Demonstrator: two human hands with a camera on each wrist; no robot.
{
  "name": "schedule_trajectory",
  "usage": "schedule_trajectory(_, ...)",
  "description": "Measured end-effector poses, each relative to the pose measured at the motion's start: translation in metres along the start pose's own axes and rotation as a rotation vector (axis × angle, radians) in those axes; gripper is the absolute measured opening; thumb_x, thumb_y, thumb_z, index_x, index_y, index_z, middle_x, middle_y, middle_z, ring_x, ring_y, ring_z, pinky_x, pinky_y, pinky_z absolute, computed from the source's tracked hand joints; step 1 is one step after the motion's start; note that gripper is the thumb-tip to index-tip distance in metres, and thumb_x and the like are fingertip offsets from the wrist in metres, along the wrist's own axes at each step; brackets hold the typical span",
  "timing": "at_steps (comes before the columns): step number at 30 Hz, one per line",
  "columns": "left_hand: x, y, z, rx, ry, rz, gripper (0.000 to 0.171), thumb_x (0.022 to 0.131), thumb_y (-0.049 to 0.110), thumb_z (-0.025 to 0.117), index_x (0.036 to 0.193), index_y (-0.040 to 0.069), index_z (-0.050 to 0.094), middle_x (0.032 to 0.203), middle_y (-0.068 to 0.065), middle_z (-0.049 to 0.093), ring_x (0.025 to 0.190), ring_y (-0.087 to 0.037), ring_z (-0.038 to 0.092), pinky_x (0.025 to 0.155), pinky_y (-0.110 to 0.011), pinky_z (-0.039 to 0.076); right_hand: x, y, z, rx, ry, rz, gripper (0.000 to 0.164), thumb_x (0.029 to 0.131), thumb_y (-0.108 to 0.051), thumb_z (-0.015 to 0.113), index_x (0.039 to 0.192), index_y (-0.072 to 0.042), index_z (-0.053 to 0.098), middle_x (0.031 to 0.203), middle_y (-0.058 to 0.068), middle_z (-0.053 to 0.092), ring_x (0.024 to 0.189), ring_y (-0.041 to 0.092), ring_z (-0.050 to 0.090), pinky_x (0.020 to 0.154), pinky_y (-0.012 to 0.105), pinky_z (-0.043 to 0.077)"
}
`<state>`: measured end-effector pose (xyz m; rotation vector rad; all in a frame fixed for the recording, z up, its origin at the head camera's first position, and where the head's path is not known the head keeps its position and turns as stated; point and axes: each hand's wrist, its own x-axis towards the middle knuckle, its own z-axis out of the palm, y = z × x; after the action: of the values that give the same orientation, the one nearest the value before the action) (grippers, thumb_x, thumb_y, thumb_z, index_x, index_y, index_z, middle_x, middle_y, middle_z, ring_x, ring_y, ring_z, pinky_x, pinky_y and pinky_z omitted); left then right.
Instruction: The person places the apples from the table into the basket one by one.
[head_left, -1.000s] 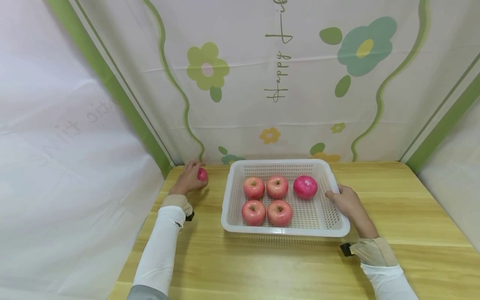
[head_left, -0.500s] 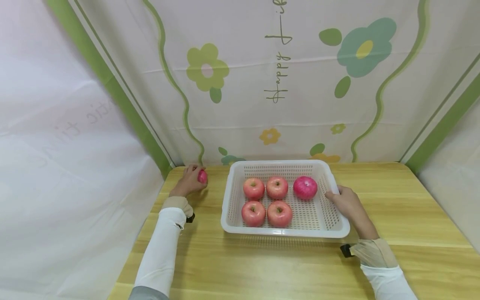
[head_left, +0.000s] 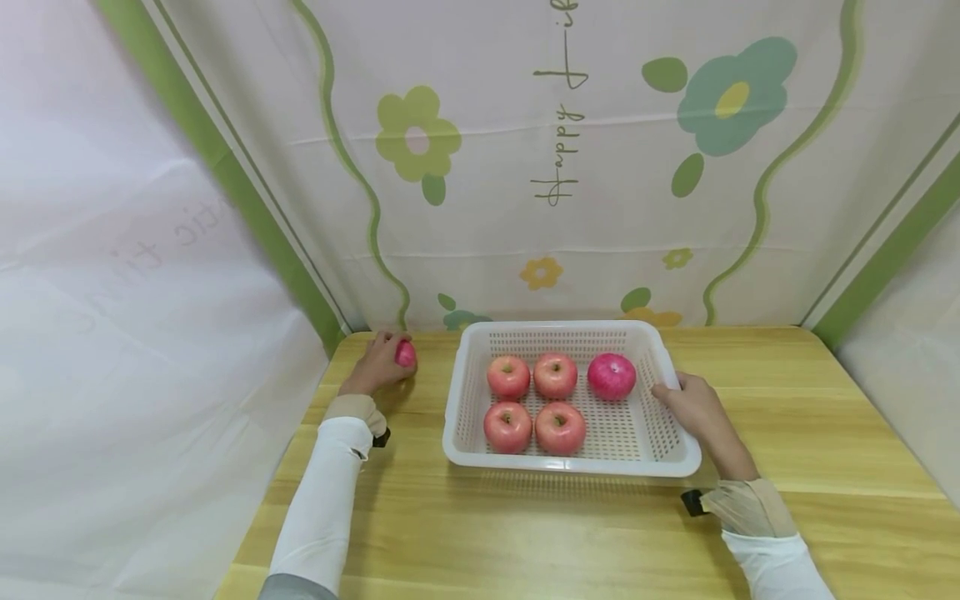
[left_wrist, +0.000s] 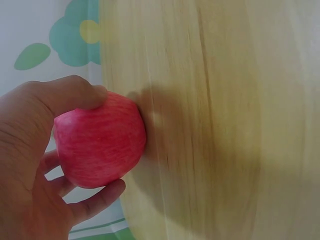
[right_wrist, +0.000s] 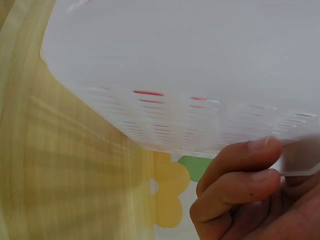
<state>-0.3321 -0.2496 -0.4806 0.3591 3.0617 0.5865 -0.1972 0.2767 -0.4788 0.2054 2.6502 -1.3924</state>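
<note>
At the far left corner of the table, my left hand (head_left: 380, 364) grips a deep pink apple (head_left: 406, 353). The left wrist view shows the thumb on one side of this apple (left_wrist: 102, 142) and the fingers curled on the other, close to the wooden surface. My right hand (head_left: 697, 408) holds the right rim of a white plastic basket (head_left: 577, 465); curled fingers (right_wrist: 240, 187) press its outer wall in the right wrist view. Inside lie several pale red apples (head_left: 560, 427) in two rows at the left, and one bright pink apple (head_left: 612, 377) at the back right.
The wooden table (head_left: 540, 542) runs forward and to both sides of the basket. Behind it hangs a white curtain (head_left: 487, 208) with printed flowers, and another white sheet (head_left: 150, 375) closes the left side.
</note>
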Motion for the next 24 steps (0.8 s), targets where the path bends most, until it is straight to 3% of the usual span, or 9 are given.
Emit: schedule_trajectory(24,-0.0065,0.0085,-0.0040,0.000,-0.001,-0.008,0.064,0.081,0.029,0.070,0.139,0.011,0.047,0.132,-0.016,0.039,0.112,-0.036,0.039,0.084,-0.053,0.050,0.0008,0.0000,-0.0015,0.016,-0.017,0.006,0.061,0.099,-0.030,0.044,0.142,0.012,0.033,0.113,0.034,0.059,0.075,0.024,0.068,0.059,0.036,0.058)
